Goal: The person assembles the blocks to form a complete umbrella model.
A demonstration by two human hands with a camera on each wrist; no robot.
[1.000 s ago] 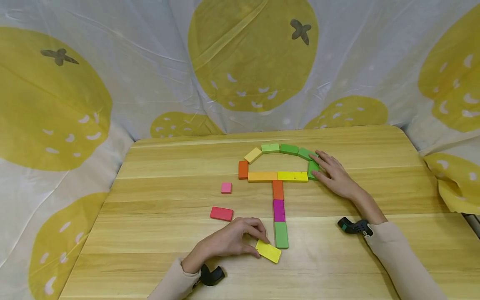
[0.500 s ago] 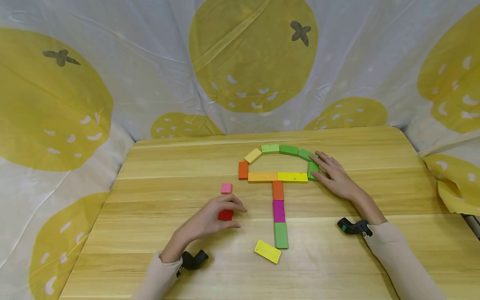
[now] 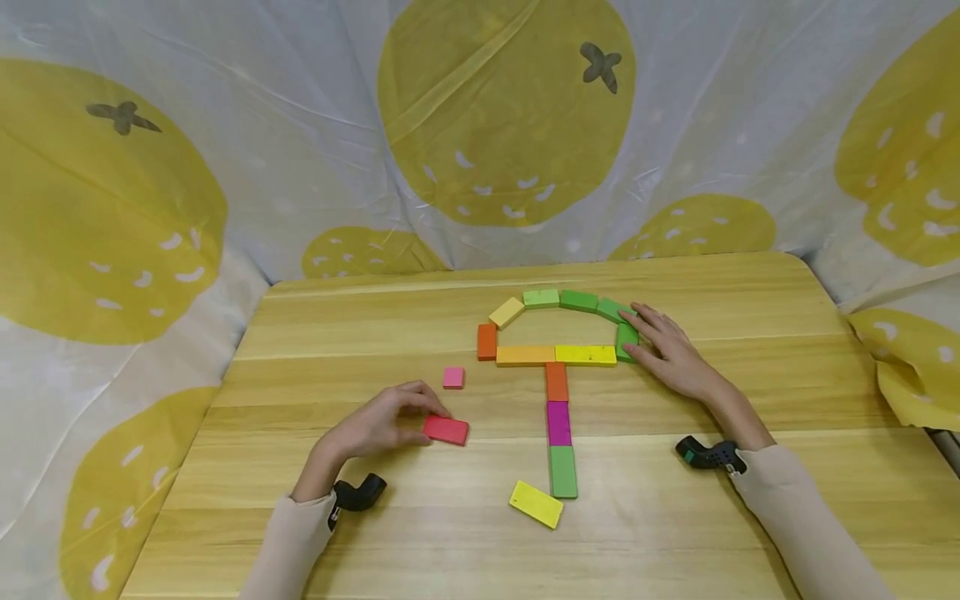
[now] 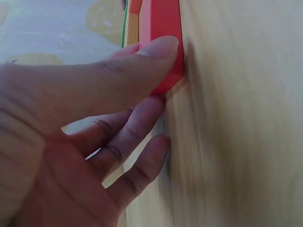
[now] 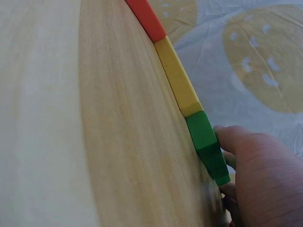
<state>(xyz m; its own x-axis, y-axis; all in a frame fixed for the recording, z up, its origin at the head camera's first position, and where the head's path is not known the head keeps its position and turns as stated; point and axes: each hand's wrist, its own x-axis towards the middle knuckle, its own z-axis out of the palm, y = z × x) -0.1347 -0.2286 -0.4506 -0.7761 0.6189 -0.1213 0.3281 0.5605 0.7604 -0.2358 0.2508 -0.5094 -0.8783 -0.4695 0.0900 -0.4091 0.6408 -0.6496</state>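
Note:
My left hand (image 3: 386, 422) pinches the left end of a red block (image 3: 447, 430) that lies on the table. In the left wrist view the thumb presses one long side of that red block (image 4: 163, 19), with the fingers behind it. Straight fingers of my right hand (image 3: 675, 354) rest against a green block (image 3: 626, 341) and overlap another green block (image 3: 611, 309) in the arch. The right wrist view has the thumb at the side of the green block (image 5: 204, 137). Below the arch, an orange (image 3: 557, 382), a purple (image 3: 558, 423) and a light green block (image 3: 562, 472) form a stem.
A small pink block (image 3: 453, 378) lies beyond the red one. Slanted near the stem's foot is a yellow block (image 3: 536, 504). An orange-yellow block (image 3: 525, 356) and a yellow one (image 3: 585, 355) make the crossbar. A fruit-print curtain (image 3: 510, 125) hangs behind the wooden table (image 3: 675, 533).
My left hand has let go of the slanted yellow block, moved left and away from me, and taken hold of the red block. The right hand stays where it was.

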